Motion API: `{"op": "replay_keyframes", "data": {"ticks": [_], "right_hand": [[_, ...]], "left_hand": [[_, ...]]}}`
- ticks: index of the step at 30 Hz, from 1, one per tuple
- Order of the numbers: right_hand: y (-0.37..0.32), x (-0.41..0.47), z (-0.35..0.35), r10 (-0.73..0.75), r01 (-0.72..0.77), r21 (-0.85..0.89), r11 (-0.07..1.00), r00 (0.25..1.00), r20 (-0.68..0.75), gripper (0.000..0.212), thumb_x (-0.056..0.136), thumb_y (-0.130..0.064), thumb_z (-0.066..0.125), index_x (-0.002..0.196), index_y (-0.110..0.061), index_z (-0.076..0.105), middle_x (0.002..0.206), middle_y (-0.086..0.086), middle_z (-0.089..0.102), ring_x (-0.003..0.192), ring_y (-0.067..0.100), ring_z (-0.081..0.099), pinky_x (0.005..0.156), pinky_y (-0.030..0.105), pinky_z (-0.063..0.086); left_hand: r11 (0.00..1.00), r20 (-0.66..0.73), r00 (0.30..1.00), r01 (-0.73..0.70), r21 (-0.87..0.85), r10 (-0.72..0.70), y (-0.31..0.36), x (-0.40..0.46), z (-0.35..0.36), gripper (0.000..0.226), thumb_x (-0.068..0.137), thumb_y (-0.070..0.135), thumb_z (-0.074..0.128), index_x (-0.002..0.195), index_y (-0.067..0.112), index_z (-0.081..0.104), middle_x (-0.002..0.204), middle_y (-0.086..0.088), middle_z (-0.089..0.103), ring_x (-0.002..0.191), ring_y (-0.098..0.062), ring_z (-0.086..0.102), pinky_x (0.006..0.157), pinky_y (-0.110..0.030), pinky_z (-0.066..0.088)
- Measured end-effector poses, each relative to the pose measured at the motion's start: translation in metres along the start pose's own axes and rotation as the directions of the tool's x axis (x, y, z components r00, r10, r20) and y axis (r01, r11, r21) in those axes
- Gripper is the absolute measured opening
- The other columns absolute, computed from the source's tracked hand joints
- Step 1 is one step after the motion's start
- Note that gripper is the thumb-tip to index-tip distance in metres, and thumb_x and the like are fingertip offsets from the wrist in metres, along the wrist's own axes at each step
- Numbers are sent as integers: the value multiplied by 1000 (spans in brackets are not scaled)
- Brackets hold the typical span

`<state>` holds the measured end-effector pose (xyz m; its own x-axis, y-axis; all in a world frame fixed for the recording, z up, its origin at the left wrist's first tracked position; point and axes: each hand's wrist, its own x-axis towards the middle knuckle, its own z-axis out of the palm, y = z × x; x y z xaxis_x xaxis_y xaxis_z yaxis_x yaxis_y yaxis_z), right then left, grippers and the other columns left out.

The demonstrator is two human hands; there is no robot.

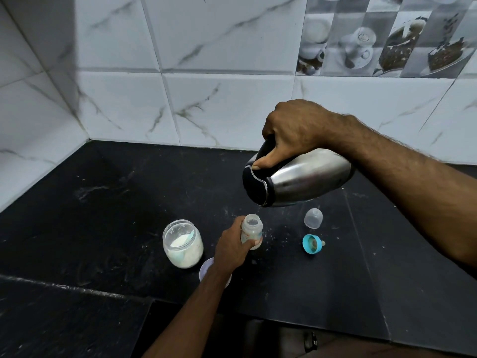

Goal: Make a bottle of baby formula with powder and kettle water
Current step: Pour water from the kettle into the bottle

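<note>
R hand (294, 130) clamps kettle (296, 177) handle, tipped hard so a thin stream drops into bottle (252, 229) w/o splashing. L hand (232, 245) wraps bottle, steadying it upright on counter (116, 202) right under spout. Powder jar (182, 242) just left of L hand; teat ring (311, 244) & cap (313, 217) below R hand, kept off till filled.
</note>
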<state>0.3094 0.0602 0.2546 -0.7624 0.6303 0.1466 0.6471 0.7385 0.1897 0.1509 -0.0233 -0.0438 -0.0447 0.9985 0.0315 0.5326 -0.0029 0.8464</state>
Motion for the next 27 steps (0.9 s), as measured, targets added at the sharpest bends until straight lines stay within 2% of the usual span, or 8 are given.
{"op": "replay_keyframes", "data": {"ticks": [10, 18, 22, 27], "right_hand": [[-2, 2, 0, -5, 5, 4, 1000, 1000, 2, 72, 69, -80, 61, 50, -11, 47, 44, 3, 41, 48, 23, 40, 46, 25, 24], [-4, 3, 0, -4, 4, -7, 1000, 1000, 1, 72, 68, -81, 60, 50, -12, 47, 44, 3, 42, 46, 19, 39, 47, 25, 26], [-4, 3, 0, -3, 3, -9, 1000, 1000, 1, 72, 69, -80, 60, 50, -12, 47, 43, 2, 40, 46, 20, 38, 47, 25, 24], [-5, 1, 0, -5, 5, -8, 1000, 1000, 10, 71, 70, -79, 61, 50, -12, 48, 43, 2, 41, 45, 18, 39, 46, 25, 24]], "left_hand": [[1000, -14, 1000, 3, 0, -3, -1, 0, 0, 53, 70, 41, 70, 119, 38, 51, 108, 15, 68, 101, -10, 65, 90, -42, 52], [1000, -6, 1000, 2, 4, -2, 1, -1, -1, 54, 74, 33, 73, 124, 32, 52, 114, 13, 67, 105, -11, 64, 93, -42, 51], [1000, -7, 1000, 7, 7, -7, 1, -1, -1, 54, 71, 39, 70, 122, 36, 51, 111, 15, 67, 103, -10, 64, 92, -42, 52], [1000, -12, 1000, -15, -1, 15, 3, -2, -1, 53, 72, 37, 69, 123, 31, 52, 110, 15, 67, 102, -10, 64, 91, -41, 52]]}}
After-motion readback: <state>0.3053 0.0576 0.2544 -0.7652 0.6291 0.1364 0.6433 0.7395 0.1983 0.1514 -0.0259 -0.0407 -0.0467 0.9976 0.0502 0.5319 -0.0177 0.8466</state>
